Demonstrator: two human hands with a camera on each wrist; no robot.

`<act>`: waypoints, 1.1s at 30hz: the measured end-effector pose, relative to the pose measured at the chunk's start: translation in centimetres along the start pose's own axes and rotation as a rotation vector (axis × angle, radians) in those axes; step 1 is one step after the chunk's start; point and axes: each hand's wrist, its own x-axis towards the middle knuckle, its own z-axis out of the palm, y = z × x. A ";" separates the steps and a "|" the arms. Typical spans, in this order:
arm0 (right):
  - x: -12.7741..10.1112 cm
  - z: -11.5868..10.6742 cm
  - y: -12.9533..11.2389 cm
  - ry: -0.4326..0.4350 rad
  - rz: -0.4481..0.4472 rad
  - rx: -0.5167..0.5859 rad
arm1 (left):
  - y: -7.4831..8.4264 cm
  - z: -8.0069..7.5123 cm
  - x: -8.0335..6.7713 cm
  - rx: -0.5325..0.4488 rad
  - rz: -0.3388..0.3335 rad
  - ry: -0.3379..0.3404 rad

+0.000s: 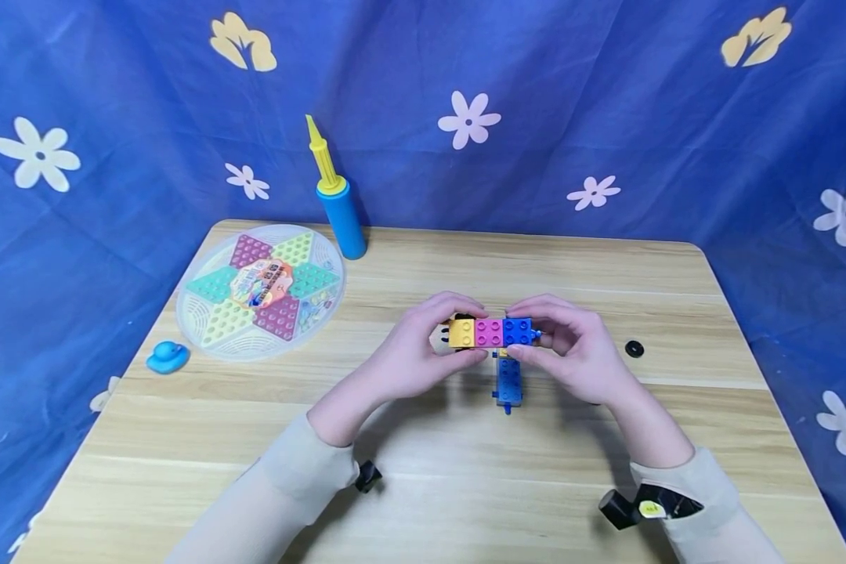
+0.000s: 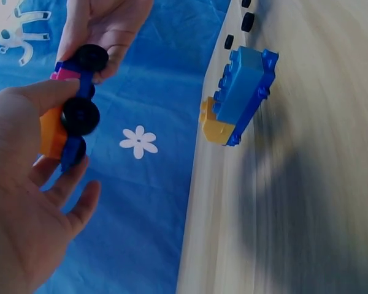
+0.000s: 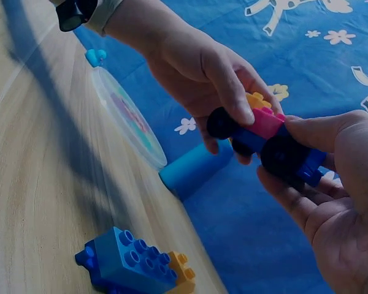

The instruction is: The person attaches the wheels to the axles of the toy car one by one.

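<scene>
Both hands hold a toy brick car (image 1: pixel 489 332) up over the table. Yellow, pink and blue bricks sit in a row on its blue base, and black wheels (image 2: pixel 81 116) show along the side. At the yellow end, my left hand (image 1: pixel 412 345) grips it between thumb and fingers. My right hand (image 1: pixel 578 348) pinches the blue end, with the thumb (image 3: pixel 316 130) along its side. Below the hands, a second toy brick piece (image 1: pixel 509 382) stands on the table, a blue brick and a yellow one on a blue base with bare axle stubs.
Loose black wheels (image 2: pixel 248 22) lie right of the hands; one wheel (image 1: pixel 634 349) shows clearly from above. At the back left are a round Chinese checkers board (image 1: pixel 190 321) and an upright blue and yellow hand pump (image 1: pixel 341 219). A small blue duck (image 1: pixel 168 357) sits near the left edge.
</scene>
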 end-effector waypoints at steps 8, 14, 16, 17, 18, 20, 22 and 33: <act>0.0 -0.3 0.5 0.000 -0.013 0.032 | -0.2 -0.1 0.0 -0.073 -0.010 0.027; 0.2 -0.1 0.9 0.039 0.001 -0.023 | 0.1 0.0 0.3 -0.102 -0.019 0.029; 0.2 -0.1 1.0 0.055 0.003 -0.035 | 0.1 0.0 0.4 -0.100 -0.027 0.024; 0.2 -0.1 1.1 0.061 0.001 -0.044 | 0.2 0.0 0.5 -0.100 -0.030 0.021; 0.2 -0.1 1.1 0.067 -0.001 -0.058 | 0.2 0.0 0.6 -0.098 -0.036 0.019; 0.3 -0.3 1.2 0.075 -0.009 -0.084 | 0.2 0.0 0.9 -0.097 -0.044 0.011; 0.4 -0.6 1.2 0.077 -0.017 -0.112 | 0.0 0.1 1.2 -0.096 -0.055 0.002; 2.4 -2.8 2.3 0.093 0.009 -0.179 | -1.3 0.2 4.5 -0.135 -0.070 -0.012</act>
